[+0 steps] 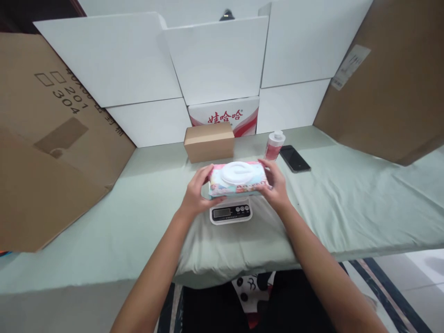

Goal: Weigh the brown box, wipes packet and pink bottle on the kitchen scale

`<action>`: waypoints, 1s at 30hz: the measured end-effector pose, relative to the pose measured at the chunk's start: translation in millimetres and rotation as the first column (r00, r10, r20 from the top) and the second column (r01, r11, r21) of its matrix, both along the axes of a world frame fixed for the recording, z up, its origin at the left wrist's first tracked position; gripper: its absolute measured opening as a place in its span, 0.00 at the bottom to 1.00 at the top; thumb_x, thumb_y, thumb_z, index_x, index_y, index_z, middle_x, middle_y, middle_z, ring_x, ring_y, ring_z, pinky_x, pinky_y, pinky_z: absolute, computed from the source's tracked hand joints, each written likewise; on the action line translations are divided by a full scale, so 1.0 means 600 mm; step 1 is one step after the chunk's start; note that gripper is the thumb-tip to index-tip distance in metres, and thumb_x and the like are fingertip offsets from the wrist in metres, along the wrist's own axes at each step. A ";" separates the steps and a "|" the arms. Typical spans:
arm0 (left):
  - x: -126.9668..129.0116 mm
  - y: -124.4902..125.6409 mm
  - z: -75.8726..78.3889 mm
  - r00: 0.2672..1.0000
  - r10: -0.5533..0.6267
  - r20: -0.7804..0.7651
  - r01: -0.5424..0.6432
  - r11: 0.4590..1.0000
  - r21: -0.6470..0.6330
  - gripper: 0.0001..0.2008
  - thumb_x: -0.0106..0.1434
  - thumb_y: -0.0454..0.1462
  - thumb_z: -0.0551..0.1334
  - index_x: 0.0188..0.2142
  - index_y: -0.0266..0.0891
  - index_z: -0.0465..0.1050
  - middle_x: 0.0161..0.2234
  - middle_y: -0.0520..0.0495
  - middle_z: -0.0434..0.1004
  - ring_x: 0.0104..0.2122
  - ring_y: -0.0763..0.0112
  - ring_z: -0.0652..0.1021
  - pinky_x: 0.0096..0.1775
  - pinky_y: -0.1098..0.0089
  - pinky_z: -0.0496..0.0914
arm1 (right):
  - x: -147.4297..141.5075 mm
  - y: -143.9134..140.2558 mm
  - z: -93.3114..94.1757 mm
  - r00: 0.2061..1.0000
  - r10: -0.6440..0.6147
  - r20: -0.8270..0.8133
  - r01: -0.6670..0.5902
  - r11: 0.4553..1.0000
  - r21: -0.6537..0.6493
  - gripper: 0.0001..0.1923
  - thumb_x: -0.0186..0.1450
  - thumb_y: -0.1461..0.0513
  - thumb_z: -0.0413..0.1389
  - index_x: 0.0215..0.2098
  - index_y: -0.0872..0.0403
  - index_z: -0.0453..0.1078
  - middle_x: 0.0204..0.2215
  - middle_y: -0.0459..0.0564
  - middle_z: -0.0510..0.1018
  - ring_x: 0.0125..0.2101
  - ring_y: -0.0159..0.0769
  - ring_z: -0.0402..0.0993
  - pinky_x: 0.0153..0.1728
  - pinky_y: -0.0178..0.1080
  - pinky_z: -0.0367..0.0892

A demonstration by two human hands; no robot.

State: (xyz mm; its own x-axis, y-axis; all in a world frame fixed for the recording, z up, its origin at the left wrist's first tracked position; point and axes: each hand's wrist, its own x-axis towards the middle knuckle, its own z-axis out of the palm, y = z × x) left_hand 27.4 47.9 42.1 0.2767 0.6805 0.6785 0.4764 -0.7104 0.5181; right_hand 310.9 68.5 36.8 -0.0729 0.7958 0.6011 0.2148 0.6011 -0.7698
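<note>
A pack of wet wipes (225,187) with a white oval lid and a pink and pale-blue printed wrapper is gripped at both ends. My left hand (199,192) is closed round its left end, and my right hand (275,182) holds the right end. Beneath and nearer to me lies a white digital scale (231,219) with a small display and several buttons. The pack hides the scale's far part, so I cannot tell whether the two touch.
Behind stand a small brown cardboard box (210,144), a white and pink bottle (275,145) and a black phone (294,158). White boxes (217,60) form a back wall. Large cardboard sheets flank the left (52,152) and right (388,88). A pale green cloth (138,231) covers the table.
</note>
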 end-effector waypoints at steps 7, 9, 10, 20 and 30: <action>0.239 -0.025 0.007 0.976 -0.189 -0.105 0.157 0.953 -0.260 0.48 0.59 0.53 0.73 0.72 0.42 0.56 0.65 0.33 0.66 0.64 0.48 0.73 0.64 0.53 0.74 | 0.192 -0.070 -0.016 0.892 -0.412 -0.183 0.413 0.910 -0.035 0.31 0.67 0.41 0.50 0.51 0.56 0.78 0.43 0.57 0.81 0.42 0.48 0.78 0.42 0.46 0.70; 0.296 -0.016 -0.009 0.963 -0.230 -0.142 0.168 0.921 -0.352 0.50 0.58 0.50 0.74 0.73 0.44 0.54 0.66 0.34 0.65 0.63 0.47 0.74 0.63 0.51 0.75 | 0.243 -0.079 -0.030 0.852 -0.502 -0.150 0.491 0.864 -0.106 0.29 0.65 0.45 0.52 0.50 0.57 0.78 0.39 0.56 0.81 0.37 0.45 0.76 0.37 0.44 0.67; 0.317 -0.011 -0.018 0.956 -0.253 -0.152 0.180 0.908 -0.378 0.51 0.57 0.49 0.75 0.74 0.44 0.53 0.66 0.34 0.65 0.63 0.46 0.75 0.63 0.50 0.75 | 0.262 -0.081 -0.036 0.835 -0.532 -0.142 0.513 0.845 -0.147 0.28 0.63 0.47 0.53 0.49 0.57 0.79 0.37 0.55 0.81 0.34 0.43 0.75 0.35 0.43 0.65; 0.354 -0.017 -0.049 0.948 -0.153 -0.280 0.038 0.925 -0.377 0.46 0.66 0.54 0.67 0.75 0.40 0.51 0.74 0.31 0.56 0.67 0.41 0.70 0.62 0.45 0.74 | 0.272 -0.075 -0.041 0.691 -0.701 -0.178 0.633 0.705 -0.320 0.23 0.55 0.54 0.54 0.40 0.61 0.80 0.32 0.53 0.79 0.32 0.40 0.70 0.34 0.41 0.62; 0.362 -0.027 -0.052 0.937 -0.118 -0.329 -0.007 0.935 -0.355 0.46 0.67 0.55 0.65 0.75 0.40 0.49 0.76 0.29 0.49 0.66 0.38 0.72 0.57 0.47 0.78 | 0.267 -0.085 -0.030 0.650 -0.743 -0.158 0.694 0.666 -0.273 0.18 0.57 0.53 0.53 0.35 0.55 0.81 0.28 0.56 0.77 0.29 0.43 0.69 0.32 0.44 0.62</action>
State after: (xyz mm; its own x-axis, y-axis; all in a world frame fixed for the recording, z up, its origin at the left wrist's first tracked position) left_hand 244.9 31.5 10.9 0.4911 0.8311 0.2609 0.6325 -0.5462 0.5492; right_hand 470.9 17.7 18.7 0.6903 0.6247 0.3650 0.3201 0.1887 -0.9284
